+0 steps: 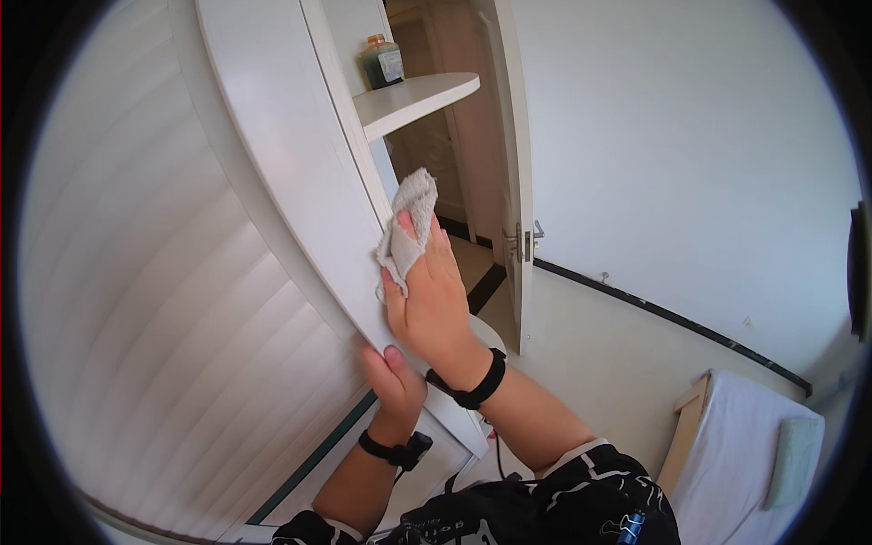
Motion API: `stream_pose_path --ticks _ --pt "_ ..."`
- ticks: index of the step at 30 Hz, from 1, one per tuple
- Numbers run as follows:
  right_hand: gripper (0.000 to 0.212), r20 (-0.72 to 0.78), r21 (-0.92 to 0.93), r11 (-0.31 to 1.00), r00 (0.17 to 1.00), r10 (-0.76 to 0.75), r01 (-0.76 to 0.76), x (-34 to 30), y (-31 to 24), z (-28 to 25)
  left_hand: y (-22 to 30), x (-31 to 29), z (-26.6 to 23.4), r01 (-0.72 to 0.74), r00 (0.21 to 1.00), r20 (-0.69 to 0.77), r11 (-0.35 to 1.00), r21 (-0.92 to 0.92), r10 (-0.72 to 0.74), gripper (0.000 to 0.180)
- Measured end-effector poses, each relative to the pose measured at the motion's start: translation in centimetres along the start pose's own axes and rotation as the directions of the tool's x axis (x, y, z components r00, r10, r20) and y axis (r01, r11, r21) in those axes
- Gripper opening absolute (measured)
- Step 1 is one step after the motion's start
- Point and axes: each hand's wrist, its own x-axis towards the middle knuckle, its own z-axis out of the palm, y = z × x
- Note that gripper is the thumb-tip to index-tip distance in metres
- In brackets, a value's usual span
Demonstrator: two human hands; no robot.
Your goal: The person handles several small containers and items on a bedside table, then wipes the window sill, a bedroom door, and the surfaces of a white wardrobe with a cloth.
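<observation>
My right hand (434,304) presses a small grey cloth (409,222) against the edge of a white louvered cabinet door (272,145). The cloth is pinched between its thumb and fingers. My left hand (392,381) grips the lower edge of the same door just below, with the fingers curled behind the panel. Both wrists wear black bands.
A white shelf (418,95) inside the cabinet carries a green jar (381,62). Beyond stands an open white room door (509,163) with a metal handle. A bed with white bedding (745,445) and a greenish pillow lies at the lower right. White wall fills the right side.
</observation>
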Motion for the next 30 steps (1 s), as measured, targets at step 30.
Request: stream_pose_path --ticks 30 --pt "0.018 -0.203 0.267 0.826 0.867 -0.455 0.496 19.7 17.1 -0.2 -5.5 -7.2 -4.6 0.464 0.873 -0.242 0.875 0.14 -0.424 0.049"
